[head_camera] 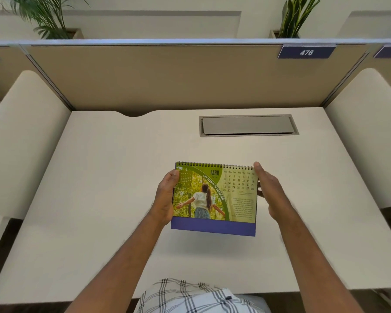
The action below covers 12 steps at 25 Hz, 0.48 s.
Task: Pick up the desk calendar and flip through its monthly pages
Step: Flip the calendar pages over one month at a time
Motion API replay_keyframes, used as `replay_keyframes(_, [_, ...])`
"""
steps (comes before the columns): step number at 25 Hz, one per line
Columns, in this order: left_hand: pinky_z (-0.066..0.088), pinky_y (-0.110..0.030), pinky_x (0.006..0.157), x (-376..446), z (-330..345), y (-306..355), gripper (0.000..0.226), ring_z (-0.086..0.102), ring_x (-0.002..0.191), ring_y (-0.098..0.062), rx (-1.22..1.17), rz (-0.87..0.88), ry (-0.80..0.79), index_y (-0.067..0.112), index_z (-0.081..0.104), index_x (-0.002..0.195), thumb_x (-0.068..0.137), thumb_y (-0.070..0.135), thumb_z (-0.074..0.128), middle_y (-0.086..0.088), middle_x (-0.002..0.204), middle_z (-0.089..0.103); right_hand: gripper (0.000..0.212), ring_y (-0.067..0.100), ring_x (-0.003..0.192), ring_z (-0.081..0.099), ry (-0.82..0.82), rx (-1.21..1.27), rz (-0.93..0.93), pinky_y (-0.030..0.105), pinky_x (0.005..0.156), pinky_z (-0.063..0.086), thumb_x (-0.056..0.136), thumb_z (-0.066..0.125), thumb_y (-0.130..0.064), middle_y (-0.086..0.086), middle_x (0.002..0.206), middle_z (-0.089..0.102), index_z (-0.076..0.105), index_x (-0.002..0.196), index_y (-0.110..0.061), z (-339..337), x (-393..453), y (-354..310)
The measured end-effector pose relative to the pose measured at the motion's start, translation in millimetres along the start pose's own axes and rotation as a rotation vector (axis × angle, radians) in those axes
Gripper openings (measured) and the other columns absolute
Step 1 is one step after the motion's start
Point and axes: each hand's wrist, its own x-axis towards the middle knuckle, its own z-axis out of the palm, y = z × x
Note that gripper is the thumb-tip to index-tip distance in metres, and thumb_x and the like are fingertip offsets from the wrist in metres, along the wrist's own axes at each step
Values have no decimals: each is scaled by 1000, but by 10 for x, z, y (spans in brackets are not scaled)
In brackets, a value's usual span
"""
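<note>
A spiral-bound desk calendar (pixel 215 197) is held up above the white desk (pixel 95 177), facing me. Its page shows MAR, a green photo of a person outdoors and a date grid, over a purple base strip. My left hand (pixel 166 197) grips the calendar's left edge, thumb on the front. Along the right edge lies my right hand (pixel 269 190), thumb up near the spiral at the top corner and fingers behind the calendar.
A grey cable hatch (pixel 248 125) is set into the desk at the back right. A beige partition (pixel 156 75) with a "476" label (pixel 306 52) closes the back. White side panels stand left and right. Two potted plants sit above the partition.
</note>
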Motion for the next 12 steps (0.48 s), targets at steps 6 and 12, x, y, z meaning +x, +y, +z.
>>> replay_keyframes(6, [49, -63, 107, 30, -46, 3, 40, 65, 125, -43, -39, 1, -29, 16, 67, 133, 103, 41, 56, -19, 131, 72, 52, 20, 101, 73, -73, -26, 50, 37, 91, 56, 100, 37, -64, -2, 106, 80, 75, 106, -28, 26, -44, 198])
replay_keyframes(12, [49, -65, 107, 66, -75, -27, 48, 67, 122, -44, -34, -30, 47, 3, 64, 133, 105, 40, 55, -22, 127, 73, 20, 17, 106, 67, 261, 31, -99, 29, 85, 55, 105, 49, -40, 2, 120, 70, 64, 105, -27, 122, -75, 346])
